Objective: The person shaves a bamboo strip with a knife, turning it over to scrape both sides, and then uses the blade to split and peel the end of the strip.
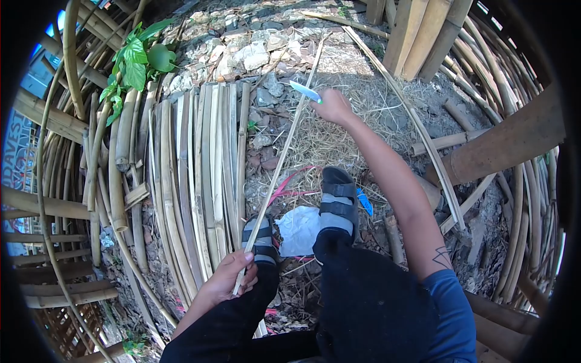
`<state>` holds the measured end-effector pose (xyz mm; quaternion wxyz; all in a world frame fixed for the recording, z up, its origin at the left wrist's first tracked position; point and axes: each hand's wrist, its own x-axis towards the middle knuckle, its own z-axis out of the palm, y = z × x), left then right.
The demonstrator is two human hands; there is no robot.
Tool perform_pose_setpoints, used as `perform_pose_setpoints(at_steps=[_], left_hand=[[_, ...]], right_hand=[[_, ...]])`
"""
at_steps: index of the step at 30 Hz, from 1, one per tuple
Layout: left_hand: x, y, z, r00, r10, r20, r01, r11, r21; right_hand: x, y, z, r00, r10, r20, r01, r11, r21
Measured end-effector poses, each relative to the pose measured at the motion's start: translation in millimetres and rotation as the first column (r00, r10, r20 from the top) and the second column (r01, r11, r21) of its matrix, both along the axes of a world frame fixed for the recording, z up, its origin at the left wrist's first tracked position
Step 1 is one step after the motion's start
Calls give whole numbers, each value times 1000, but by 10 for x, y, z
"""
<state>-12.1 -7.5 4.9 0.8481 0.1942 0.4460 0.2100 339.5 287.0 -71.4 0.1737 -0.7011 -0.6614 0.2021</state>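
Observation:
My left hand is closed around the near end of a long, thin bamboo strip, low in the view beside my left knee. The strip slants up and away to the right, past my left sandal. Farther out, my right hand grips a knife whose pale blade points left and lies across the strip near its far part. The knife's handle is mostly hidden in my fist. Straw-like shavings cover the ground beneath my right forearm.
Split bamboo slats lie side by side at left. Between my sandals are a white crumpled sheet and red twine; a blue object lies by the right one. Another strip and thick bamboo poles are at right.

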Motion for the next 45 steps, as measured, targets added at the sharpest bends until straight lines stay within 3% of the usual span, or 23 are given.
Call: perform_pose_setpoints(at_steps=[2,5,10,12,16,23,26,28,29,31,32,34,35,36,37,38,39,40,44,45], left_hand=[[5,-4,-5,1000,-3,-12,3,1000,7],[17,-7,-16,1000,3,-15,-3,1000,11],[32,-9,26,999,16,-37,-16,1000,-7],[17,-13,8,999,1,-37,0,1000,10],[27,-5,9,999,-20,-45,21,1000,17],[33,2,20,999,-22,-34,23,1000,12],[26,-8,20,999,-25,-32,25,1000,4],[20,-16,1,998,-47,-31,48,998,36],[22,-16,4,998,-47,-32,48,998,36],[19,-12,13,998,-37,-44,39,999,27],[9,-10,2,998,-37,-42,38,999,29],[-8,-17,-41,999,-44,-25,46,998,50],[-3,-17,-49,999,-41,-23,42,998,49],[8,-9,-53,989,-82,-126,92,993,78],[13,-3,-56,967,-118,-228,144,985,99],[19,10,-52,968,-110,-225,134,986,98],[28,28,-40,953,-132,-272,161,983,91],[34,38,-30,935,-153,-318,187,979,79],[64,40,-25,967,-80,-243,106,989,98],[63,37,-23,968,-80,-240,114,985,128]], right_hand=[[8,-66,-124,998,10,66,-10,1000,4],[-86,-164,-273,991,136,-11,-136,986,-93],[-221,-119,85,988,91,-124,-105,988,-111],[-149,-26,150,998,63,-8,-63,997,-50],[-19,-19,-1,971,175,160,-179,984,13],[-172,-157,-201,969,214,126,-226,970,86],[-195,-128,-216,979,120,162,-139,984,109],[-133,-37,-206,991,-131,-25,133,971,200],[-71,19,-202,991,-131,-27,134,971,200],[82,88,-175,940,-322,-111,338,922,190],[154,84,-168,940,-322,-110,338,921,193],[302,66,-119,783,-559,-271,615,761,207],[361,46,-108,786,-557,-269,612,763,208],[412,19,-98,715,-588,-378,646,763,36],[474,-9,-136,625,-625,-467,645,751,-141],[527,-71,-192,632,-621,-464,639,756,-141],[581,-138,-327,429,-546,-720,509,804,-307],[531,-254,-342,141,-475,-869,323,851,-413],[54,-943,39,222,-395,-891,350,886,-305],[-16,-1100,87,249,-412,-876,173,909,-379]])
